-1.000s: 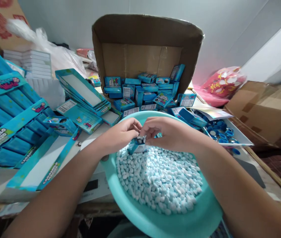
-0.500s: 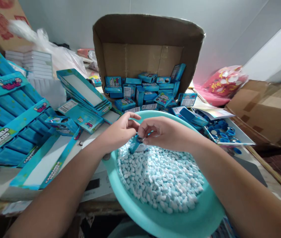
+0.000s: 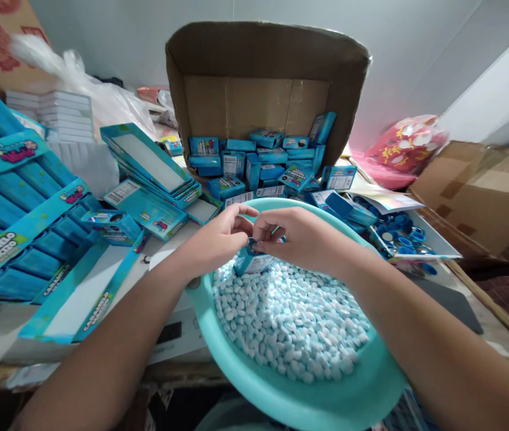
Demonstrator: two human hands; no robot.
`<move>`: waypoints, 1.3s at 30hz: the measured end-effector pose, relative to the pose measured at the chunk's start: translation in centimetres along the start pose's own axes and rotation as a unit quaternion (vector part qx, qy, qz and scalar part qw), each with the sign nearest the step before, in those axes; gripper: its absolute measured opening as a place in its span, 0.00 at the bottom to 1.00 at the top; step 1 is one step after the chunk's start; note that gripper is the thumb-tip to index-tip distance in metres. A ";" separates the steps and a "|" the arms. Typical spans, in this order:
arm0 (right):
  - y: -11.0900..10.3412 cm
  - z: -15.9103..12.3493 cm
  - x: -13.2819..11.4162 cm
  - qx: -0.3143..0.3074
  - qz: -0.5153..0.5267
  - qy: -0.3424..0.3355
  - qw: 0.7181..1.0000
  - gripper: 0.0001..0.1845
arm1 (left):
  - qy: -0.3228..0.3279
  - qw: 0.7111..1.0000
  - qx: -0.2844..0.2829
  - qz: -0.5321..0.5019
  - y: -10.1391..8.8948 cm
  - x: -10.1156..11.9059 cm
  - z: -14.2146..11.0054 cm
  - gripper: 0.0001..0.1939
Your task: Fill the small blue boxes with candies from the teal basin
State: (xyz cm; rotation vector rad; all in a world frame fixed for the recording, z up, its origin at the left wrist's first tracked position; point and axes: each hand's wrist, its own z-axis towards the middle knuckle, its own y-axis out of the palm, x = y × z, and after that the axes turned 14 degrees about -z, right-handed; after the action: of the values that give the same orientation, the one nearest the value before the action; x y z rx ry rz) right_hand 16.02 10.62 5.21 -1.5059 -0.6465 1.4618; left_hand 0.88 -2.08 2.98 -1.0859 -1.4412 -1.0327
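Note:
Both of my hands meet over the far side of a turquoise basin [image 3: 212, 341]. It holds a heap of small white and pale-blue candies [image 3: 294, 323]. Between my fingers is a small blue cardboard box [image 3: 249, 263], upright just above or on the candies. My left hand [image 3: 226, 236] is closed at the box's top left. My right hand [image 3: 281, 230] pinches at its upper right edge, thumb against fingertips. A small dark-blue piece shows at the box top between the fingertips; its kind is hard to make out.
Behind the basin, an open carton [image 3: 258, 96] holds several small blue boxes. A white tray of blue caps or rings [image 3: 402, 236] lies right. Blue display trays [image 3: 75, 293] stand left, near stacked flat blue trays [image 3: 147, 161]. A brown carton [image 3: 483, 197] is far right.
My right hand's fingertips have shifted slightly up and closer to the left hand at the box top. The box stays in nearly the same place.

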 end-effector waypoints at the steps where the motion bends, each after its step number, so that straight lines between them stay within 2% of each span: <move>1: 0.1 0.0 0.0 0.001 0.003 -0.001 1.000 0.06 | 0.002 1.000 0.002 0.000 0.0 0.0 0.0 0.23; 8: -0.2 -0.2 -0.5 0.017 0.064 -0.025 0.997 0.08 | -0.002 1.000 -0.007 -0.027 0.1 0.1 0.0 0.21; 11: -0.3 -0.2 -0.5 0.012 0.038 -0.027 0.999 0.07 | 0.002 1.000 -0.010 -0.028 0.1 0.1 0.0 0.21; 15: 0.1 0.0 -0.2 0.014 -0.055 0.009 0.998 0.02 | -0.007 1.000 -0.014 -0.013 0.2 0.3 0.0 0.22; 17: 0.4 0.1 -0.1 0.025 -0.070 0.036 0.997 0.02 | -0.007 1.000 -0.015 0.001 0.2 0.2 0.0 0.22; 21: 0.7 0.3 -0.1 0.016 -0.030 0.085 0.996 0.03 | 0.012 0.999 -0.037 0.006 0.1 0.0 0.0 0.22; 28: 1.0 0.6 0.0 0.023 0.021 0.100 0.995 0.06 | 0.013 0.999 -0.037 0.010 0.1 0.3 0.0 0.25; 30: 0.8 0.7 0.1 -0.004 0.025 0.104 0.994 0.08 | 0.011 0.999 -0.037 0.010 0.1 0.4 -0.1 0.25; 34: 0.5 1.0 0.2 -0.102 0.078 0.098 0.987 0.09 | 0.003 0.999 -0.041 0.001 0.2 0.4 -0.1 0.26; 36: 0.6 1.0 0.2 -0.110 0.092 0.103 0.984 0.08 | 0.002 0.999 -0.043 -0.003 0.3 0.3 -0.1 0.27; 39: 0.8 1.0 0.2 -0.089 0.088 0.118 0.985 0.06 | 0.007 0.999 -0.044 0.001 0.3 0.4 -0.2 0.28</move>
State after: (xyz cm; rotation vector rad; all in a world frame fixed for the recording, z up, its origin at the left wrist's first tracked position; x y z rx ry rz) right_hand 14.87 10.66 4.59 -1.8836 -0.5219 1.3530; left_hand 1.21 -2.11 3.39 -1.1400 -1.3937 -1.1089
